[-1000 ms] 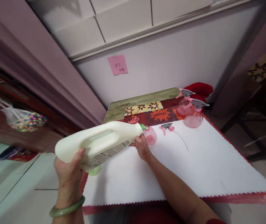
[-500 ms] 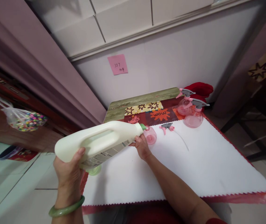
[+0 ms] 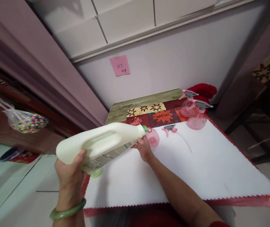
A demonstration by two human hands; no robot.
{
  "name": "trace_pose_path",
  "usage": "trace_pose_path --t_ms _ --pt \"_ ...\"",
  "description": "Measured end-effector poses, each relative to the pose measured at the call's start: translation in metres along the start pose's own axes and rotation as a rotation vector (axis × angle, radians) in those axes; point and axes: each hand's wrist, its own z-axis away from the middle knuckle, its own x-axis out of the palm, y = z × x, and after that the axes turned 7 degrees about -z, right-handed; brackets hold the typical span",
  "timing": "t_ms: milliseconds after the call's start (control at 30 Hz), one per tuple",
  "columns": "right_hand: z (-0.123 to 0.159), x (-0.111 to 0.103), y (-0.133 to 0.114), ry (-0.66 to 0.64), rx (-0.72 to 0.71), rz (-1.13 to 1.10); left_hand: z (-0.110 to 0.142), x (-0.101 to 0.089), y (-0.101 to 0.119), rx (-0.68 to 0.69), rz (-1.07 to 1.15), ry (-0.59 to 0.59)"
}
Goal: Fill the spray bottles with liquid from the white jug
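So the big pale bottle (image 3: 101, 149) is up over the left part of the table (image 3: 184, 176), tipped on its side, with its green spout (image 3: 145, 128) pointing right, up against the open pink bottle (image 3: 153, 138). The left hand (image 3: 69, 170) is wrapped around the base end, thumb on the near side. The right hand (image 3: 145, 150) is tucked under the neck, fingers bent and close together (can't tell if they pinch that neck, the little bottle, or both).

Handling-wise, I'd guess it's heavy if there's much inside, with stiffish plastic that gives a bit when squeezed and gets slick if anything dribbles. I'd go for the moulded handle loop plus a palm under the base, because the neck alone is poor leverage. The pink one looks light and easy to knock over, so steady it low on the body.

A loose spray top (image 3: 170, 129) lies just right of it, and a green cap (image 3: 96, 172) sits near left.
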Motion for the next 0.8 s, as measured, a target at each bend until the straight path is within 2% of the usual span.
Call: trace_pose_path --t_ms 500,800 --pt "0.0013 0.0027 -0.0028 0.007 0.004 0.001 0.006 0.0036 0.0092 -0.004 -0.009 -0.012" --pt "0.0005 0.0026 -0.0007 0.017 0.009 0.008 -0.0004 -0.0055 0.0007 0.002 -0.044 -0.019"
